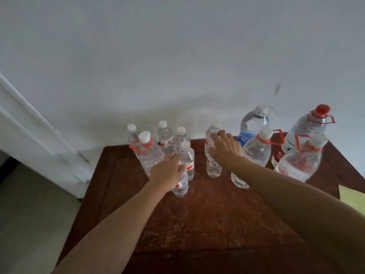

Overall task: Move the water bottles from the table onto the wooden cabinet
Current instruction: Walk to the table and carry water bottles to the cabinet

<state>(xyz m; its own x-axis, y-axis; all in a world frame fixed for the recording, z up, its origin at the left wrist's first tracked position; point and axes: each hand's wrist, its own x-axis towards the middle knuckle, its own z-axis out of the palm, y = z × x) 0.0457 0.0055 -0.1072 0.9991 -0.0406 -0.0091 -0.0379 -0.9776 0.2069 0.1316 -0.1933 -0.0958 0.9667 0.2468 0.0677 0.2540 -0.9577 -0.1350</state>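
Observation:
A dark wooden cabinet (pixel 207 214) stands against the wall with several clear water bottles on its top. My left hand (pixel 167 174) grips a small bottle (pixel 181 186) from above; its cap is hidden under the hand. My right hand (pixel 225 149) wraps round another small white-capped bottle (pixel 213 169) near the middle, thumb on its left side. Both bottles stand upright on the wood. Several more small bottles (pixel 166 139) cluster at the back left, beside a larger bottle with a red handle ring (pixel 150 155).
Large bottles crowd the back right: a blue-labelled one (pixel 252 121), a red-capped one (pixel 310 125) and two with red handle rings (pixel 256 151). A white door frame (pixel 39 135) is at the left. The cabinet's right edge (pixel 339 186) drops off to a yellow-green surface.

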